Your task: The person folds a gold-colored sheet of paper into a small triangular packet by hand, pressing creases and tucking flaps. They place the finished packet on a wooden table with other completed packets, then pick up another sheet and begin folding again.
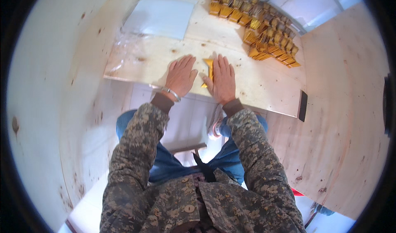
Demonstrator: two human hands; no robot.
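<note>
Gold piece [210, 69] sits near table's [266, 86] front edge. Right hand [225, 80] flat, partly over its 3 o'clock side; left hand [180, 76] flat, empty, 9 o'clock. Gold stacks [225, 11] 1–2 o'clock, decent bare room toward 4.

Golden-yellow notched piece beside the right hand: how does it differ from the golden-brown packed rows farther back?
The golden-yellow notched piece lies alone; the golden-brown packed rows hold many. The piece is partly hidden by the right hand; no hand covers the rows. Both are yellowish and rest on the pale wooden table.
</note>
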